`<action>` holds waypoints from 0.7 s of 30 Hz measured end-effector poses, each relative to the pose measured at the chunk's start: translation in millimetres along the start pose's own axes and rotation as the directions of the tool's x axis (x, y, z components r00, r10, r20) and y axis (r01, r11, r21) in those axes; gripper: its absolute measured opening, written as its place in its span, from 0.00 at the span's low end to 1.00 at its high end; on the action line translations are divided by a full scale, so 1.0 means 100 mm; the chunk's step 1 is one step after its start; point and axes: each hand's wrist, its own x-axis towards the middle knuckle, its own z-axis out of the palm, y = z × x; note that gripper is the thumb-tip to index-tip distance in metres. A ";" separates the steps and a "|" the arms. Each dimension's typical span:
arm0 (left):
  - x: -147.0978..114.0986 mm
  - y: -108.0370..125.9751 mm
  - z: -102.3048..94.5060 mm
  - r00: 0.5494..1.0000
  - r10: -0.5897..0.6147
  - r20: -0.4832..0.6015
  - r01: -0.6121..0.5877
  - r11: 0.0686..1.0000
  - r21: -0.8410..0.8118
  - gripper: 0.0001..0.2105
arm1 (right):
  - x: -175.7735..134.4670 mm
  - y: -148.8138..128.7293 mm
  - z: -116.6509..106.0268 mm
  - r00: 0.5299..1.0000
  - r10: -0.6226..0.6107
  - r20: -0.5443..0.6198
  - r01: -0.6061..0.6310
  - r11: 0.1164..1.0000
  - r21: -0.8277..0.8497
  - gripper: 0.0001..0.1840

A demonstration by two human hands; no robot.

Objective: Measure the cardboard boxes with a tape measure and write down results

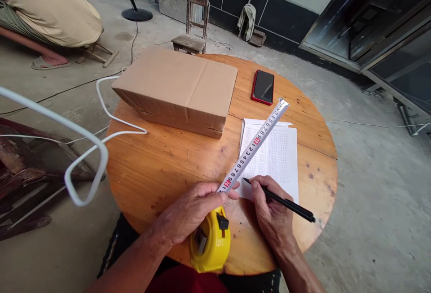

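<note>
My left hand (198,203) is closed around a yellow tape measure (217,248) near the front of the round wooden table. Its silver blade (252,149) is pulled out, slanting up and right over a sheet of paper (279,154) filled with rows of small writing. Between the thumb and fingers of my right hand (272,207) is a black pen (291,205), its tip over the paper's lower left part. Part of the sheet is hidden under that hand. Farther back, a closed cardboard box (175,86) lies on the table.
A phone with a red case (263,87) lies at the back right of the round table (161,163). White cable (101,149) loops up at the left edge. Behind stand a small wooden chair (193,28) and a fan base (137,14). A person (60,10) sits at upper left.
</note>
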 end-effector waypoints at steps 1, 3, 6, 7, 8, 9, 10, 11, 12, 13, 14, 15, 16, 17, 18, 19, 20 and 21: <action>0.00 0.00 0.00 1.000 0.010 -0.004 -0.010 1.000 0.008 0.15 | 0.00 0.00 0.00 1.000 -0.004 0.001 0.004 1.000 0.000 0.08; 0.01 -0.01 0.00 1.000 0.012 -0.007 -0.012 1.000 0.011 0.15 | 0.00 -0.01 0.00 1.000 -0.015 0.000 0.015 1.000 -0.003 0.08; 0.02 -0.02 0.00 1.000 -0.027 0.001 0.027 0.999 -0.017 0.16 | 0.00 -0.02 -0.01 1.000 -0.013 0.006 0.013 1.000 0.007 0.08; 0.03 -0.02 -0.01 0.999 -0.042 0.004 0.042 0.999 -0.027 0.17 | 0.00 -0.02 -0.01 1.000 -0.004 0.010 0.004 1.000 0.016 0.08; 0.03 -0.03 -0.01 0.999 -0.054 0.005 0.054 0.998 -0.035 0.18 | 0.01 -0.01 -0.01 1.000 0.004 0.013 -0.004 1.000 0.026 0.08; 0.04 -0.03 -0.01 0.998 -0.063 0.009 0.064 0.997 -0.042 0.18 | 0.01 -0.01 0.00 1.000 0.011 0.015 -0.012 0.999 0.035 0.08; 0.04 -0.03 -0.01 0.997 -0.071 0.013 0.071 0.996 -0.046 0.19 | 0.01 -0.01 0.00 1.000 0.016 0.016 -0.017 0.999 0.041 0.08; 0.04 -0.03 -0.01 0.997 -0.074 0.016 0.075 0.996 -0.048 0.19 | 0.01 -0.01 0.00 1.000 0.017 0.015 -0.017 0.999 0.042 0.08; 0.03 -0.03 -0.01 0.997 -0.071 0.017 0.072 0.996 -0.050 0.19 | 0.01 -0.01 0.00 1.000 0.016 0.015 -0.016 0.999 0.038 0.08; 0.03 -0.03 -0.01 0.998 -0.065 0.018 0.065 0.997 -0.052 0.18 | 0.01 0.00 0.00 1.000 0.012 0.012 -0.013 0.999 0.031 0.08; 0.03 -0.02 0.00 0.998 -0.058 0.018 0.059 0.997 -0.054 0.18 | 0.01 0.00 0.00 1.000 0.008 0.008 -0.008 1.000 0.022 0.08; 0.03 -0.02 0.00 0.998 -0.053 0.018 0.054 0.997 -0.056 0.17 | 0.01 -0.01 0.00 1.000 0.004 0.003 -0.004 1.000 0.014 0.08; 0.02 -0.01 0.00 0.999 -0.050 0.018 0.051 0.997 -0.056 0.16 | 0.01 -0.01 0.00 1.000 0.000 -0.003 0.000 1.000 0.009 0.08; 0.02 -0.01 0.00 0.999 -0.052 0.016 0.053 0.997 -0.056 0.16 | 0.00 -0.01 0.00 1.000 0.001 -0.008 -0.001 1.000 0.009 0.08; 0.02 0.00 0.01 0.998 -0.056 0.014 0.057 0.997 -0.054 0.16 | 0.00 -0.01 0.00 1.000 0.004 -0.011 -0.004 1.000 0.013 0.08; 0.02 0.00 0.01 0.998 -0.060 0.011 0.060 0.997 -0.050 0.16 | 0.00 -0.01 0.00 1.000 0.012 -0.017 -0.012 1.000 0.022 0.08; 0.02 0.00 0.01 0.998 -0.060 0.007 0.060 0.997 -0.047 0.16 | 0.00 -0.01 0.00 0.999 0.024 -0.024 -0.023 0.999 0.032 0.09; 0.02 0.00 0.01 0.998 -0.059 0.005 0.060 0.997 -0.043 0.16 | 0.00 -0.01 -0.01 0.999 0.034 -0.033 -0.033 0.999 0.040 0.09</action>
